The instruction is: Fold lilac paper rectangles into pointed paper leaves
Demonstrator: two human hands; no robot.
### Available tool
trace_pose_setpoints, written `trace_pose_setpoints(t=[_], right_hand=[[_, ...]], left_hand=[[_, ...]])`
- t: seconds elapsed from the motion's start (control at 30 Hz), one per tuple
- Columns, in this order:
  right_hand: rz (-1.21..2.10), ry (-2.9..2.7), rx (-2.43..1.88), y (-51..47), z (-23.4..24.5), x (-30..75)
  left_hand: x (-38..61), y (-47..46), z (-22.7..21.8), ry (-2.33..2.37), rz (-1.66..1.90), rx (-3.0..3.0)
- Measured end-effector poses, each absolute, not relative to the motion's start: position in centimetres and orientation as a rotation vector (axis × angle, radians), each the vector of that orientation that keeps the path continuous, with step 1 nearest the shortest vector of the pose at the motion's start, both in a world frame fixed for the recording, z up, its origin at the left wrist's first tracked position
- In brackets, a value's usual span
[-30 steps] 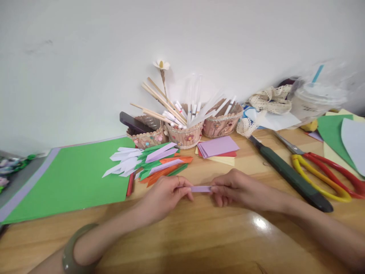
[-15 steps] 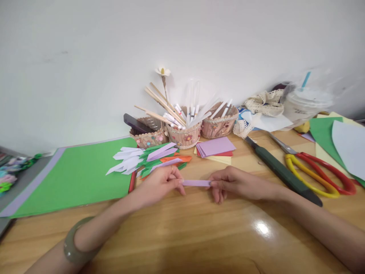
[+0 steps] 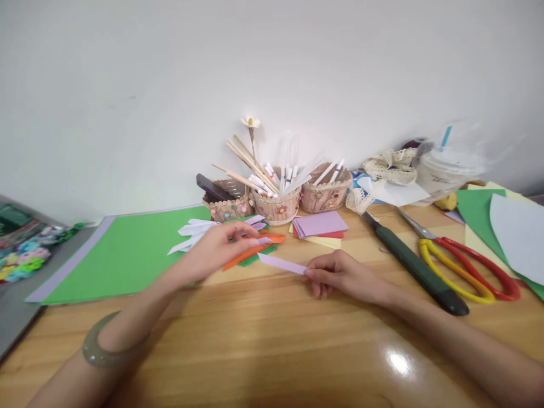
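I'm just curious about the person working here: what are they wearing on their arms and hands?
Both forearms are bare, with no sleeves in view. The left wrist carries a thick, smooth grey-green bangle. The left hand and right hand wear no gloves.

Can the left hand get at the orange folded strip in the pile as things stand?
Probably yes. The left hand holds nothing and hovers over the pile of folded strips, its fingers just above the orange strip, with nothing in between. The right hand holds the lilac strip aside.
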State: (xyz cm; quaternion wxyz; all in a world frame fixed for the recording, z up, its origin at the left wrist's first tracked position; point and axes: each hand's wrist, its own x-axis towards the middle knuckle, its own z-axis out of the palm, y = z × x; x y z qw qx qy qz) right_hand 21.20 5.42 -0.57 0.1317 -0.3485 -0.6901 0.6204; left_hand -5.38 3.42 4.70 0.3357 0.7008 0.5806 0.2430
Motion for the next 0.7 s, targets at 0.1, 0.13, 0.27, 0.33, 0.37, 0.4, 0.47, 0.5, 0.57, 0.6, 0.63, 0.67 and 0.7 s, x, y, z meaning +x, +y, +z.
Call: trace_pose_setpoints(t=[0.1,0.13,0.27,0.33,0.37,0.4,0.47,0.5,0.57,0.6,0.63,0.67,0.7], right_hand=[[1.712,-2.075,-1.019,5.0,-0.6,20.9],[1.684,-2.097,-1.023,5.0,-0.6,20.9],[1.558,-2.143,-1.052,5.0,-0.7,20.9],[1.451,-2.148,-1.083,5.2,-0.7,20.9],[1.385,-2.153,-1.099,5.2,-0.6,20.9],[1.316,-2.161,-1.111,5.3,-0.5,20.9],[1.179,-2.192,-1.125,5.4,-0.2,21.0],[1.109,-2.214,-1.131,5.4,0.0,21.2],[0.95,-2.258,-1.156,5.8,0.4,21.6],[0.858,-2.28,-1.176,6.1,0.5,22.0],[0.76,-2.3,-1.2,6.5,0.6,22.4],[0.66,-2.322,-1.222,7.0,0.7,22.7],[0.559,-2.345,-1.243,7.5,0.7,23.1]], left_hand=[[-3.6,2.7,3.5,1.397,0.455,1.874],[-3.4,2.4,3.3,1.421,0.438,1.885],[-4.3,2.1,3.5,1.509,0.491,1.92],[-5.4,2.3,3.8,1.591,0.554,1.928],[-5.9,2.6,3.9,1.657,0.594,1.931],[-6.4,2.9,3.9,1.727,0.632,1.932],[-7.2,3.5,3.7,1.853,0.697,1.938],[-7.5,3.7,3.5,1.908,0.726,1.944],[-8.0,3.9,3.2,2.015,0.802,1.959],[-8.3,3.8,3.2,2.067,0.851,1.965],[-8.5,3.6,3.2,2.111,0.899,1.967],[-8.7,3.3,3.2,2.153,0.943,1.961],[-8.9,2.9,3.3,2.19,0.98,1.949]])
